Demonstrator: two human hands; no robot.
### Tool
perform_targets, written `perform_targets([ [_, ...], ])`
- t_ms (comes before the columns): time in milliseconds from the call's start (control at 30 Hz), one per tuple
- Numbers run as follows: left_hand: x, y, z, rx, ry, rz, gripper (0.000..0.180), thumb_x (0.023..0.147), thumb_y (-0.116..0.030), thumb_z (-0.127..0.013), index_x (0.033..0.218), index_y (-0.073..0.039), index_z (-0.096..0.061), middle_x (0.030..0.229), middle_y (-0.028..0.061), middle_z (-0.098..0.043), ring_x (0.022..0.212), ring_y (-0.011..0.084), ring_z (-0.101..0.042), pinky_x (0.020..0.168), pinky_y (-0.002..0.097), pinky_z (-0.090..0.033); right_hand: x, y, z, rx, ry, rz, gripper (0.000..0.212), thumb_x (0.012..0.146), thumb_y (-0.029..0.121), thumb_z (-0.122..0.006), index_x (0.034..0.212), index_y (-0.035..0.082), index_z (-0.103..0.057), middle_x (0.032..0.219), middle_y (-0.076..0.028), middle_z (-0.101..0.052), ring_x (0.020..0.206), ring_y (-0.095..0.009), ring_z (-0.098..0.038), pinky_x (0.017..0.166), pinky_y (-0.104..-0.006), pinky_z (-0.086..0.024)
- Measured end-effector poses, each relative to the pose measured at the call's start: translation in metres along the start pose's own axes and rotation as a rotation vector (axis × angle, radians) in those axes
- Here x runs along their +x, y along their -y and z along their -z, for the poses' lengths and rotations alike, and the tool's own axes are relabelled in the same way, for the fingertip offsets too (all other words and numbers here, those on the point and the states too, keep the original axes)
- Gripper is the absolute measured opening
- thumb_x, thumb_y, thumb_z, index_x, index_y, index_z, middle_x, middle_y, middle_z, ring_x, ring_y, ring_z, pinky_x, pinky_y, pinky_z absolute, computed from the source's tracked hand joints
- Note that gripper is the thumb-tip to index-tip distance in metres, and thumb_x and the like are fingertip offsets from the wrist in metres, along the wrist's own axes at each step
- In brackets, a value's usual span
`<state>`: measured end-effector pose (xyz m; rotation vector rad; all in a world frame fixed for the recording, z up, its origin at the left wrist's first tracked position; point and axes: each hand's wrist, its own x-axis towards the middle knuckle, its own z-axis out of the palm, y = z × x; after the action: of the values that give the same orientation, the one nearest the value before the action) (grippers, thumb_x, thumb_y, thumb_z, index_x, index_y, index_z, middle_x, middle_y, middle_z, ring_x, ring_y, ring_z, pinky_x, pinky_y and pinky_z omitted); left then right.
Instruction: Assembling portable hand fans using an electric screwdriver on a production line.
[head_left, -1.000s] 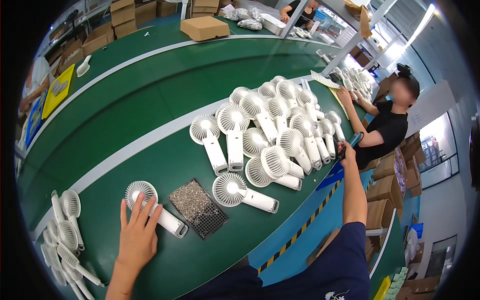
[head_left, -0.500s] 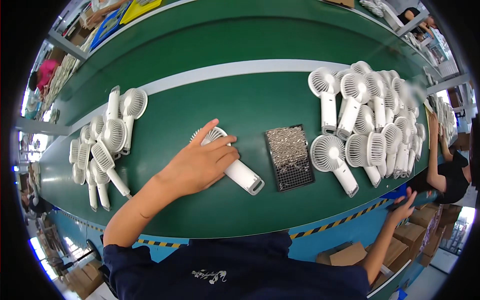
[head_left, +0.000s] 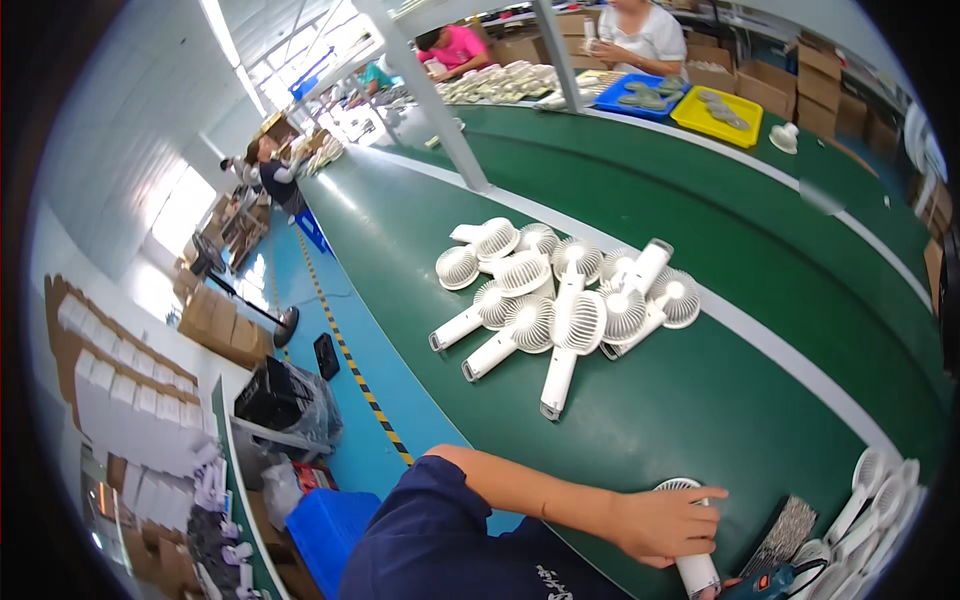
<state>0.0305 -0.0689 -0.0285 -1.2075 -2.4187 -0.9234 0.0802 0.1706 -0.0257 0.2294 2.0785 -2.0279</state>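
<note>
One fan (head_left: 697, 572) lies under the left hand (head_left: 665, 525), fingers curled over it; the right hand (head_left: 729, 583) barely shows by the driver (head_left: 764, 583), grip unclear.

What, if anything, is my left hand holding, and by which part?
Your left hand holds a white handheld fan, gripped from above around where its head meets its handle.

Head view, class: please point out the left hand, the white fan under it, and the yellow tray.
Left hand (head_left: 664, 526): head view, on the back of the hand.
White fan (head_left: 697, 573): head view, on its handle.
Yellow tray (head_left: 699, 122): head view, on a bare part near its rim.
</note>
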Motion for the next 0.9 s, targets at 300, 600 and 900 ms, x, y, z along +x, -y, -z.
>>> perform_targets([
  [300, -0.015, 0.009, -0.006, 0.156, 0.162, 0.248, 0.032, 0.067, -0.024, -0.073, 0.086, -0.004, -0.057, 0.076, 0.0048, -0.058, 0.082, 0.0224, -0.059, 0.113, 0.0490, -0.025, 0.017, 0.009, -0.041, -0.072, 0.079, -0.040, 0.034, 0.090, 0.008, -0.064, 0.120, -0.001, -0.050, 0.078, -0.009, -0.058, 0.055, -0.013, -0.052, 0.048, -0.0262, -0.041],
  [600, -0.017, 0.000, 0.006, 0.247, 0.097, 0.204, 0.018, 0.070, -0.015, -0.066, 0.081, -0.004, -0.057, 0.071, 0.0056, -0.058, 0.080, 0.0230, -0.061, 0.115, 0.0539, -0.021, 0.007, 0.030, -0.027, -0.085, 0.201, -0.062, 0.032, 0.091, 0.009, -0.063, 0.118, 0.001, -0.048, 0.077, -0.009, -0.058, 0.054, -0.012, -0.050, 0.049, -0.0247, -0.041],
  [900, -0.014, 0.003, 0.024, 0.295, 0.080, 0.177, 0.011, 0.071, -0.016, -0.060, 0.078, -0.009, -0.055, 0.069, 0.0044, -0.053, 0.081, 0.0210, -0.059, 0.110, 0.0497, -0.032, 0.012, 0.015, -0.049, -0.049, 0.076, -0.092, 0.040, 0.085, 0.012, -0.066, 0.117, 0.001, -0.044, 0.083, -0.010, -0.058, 0.048, -0.010, -0.053, 0.038, -0.0216, -0.039],
])
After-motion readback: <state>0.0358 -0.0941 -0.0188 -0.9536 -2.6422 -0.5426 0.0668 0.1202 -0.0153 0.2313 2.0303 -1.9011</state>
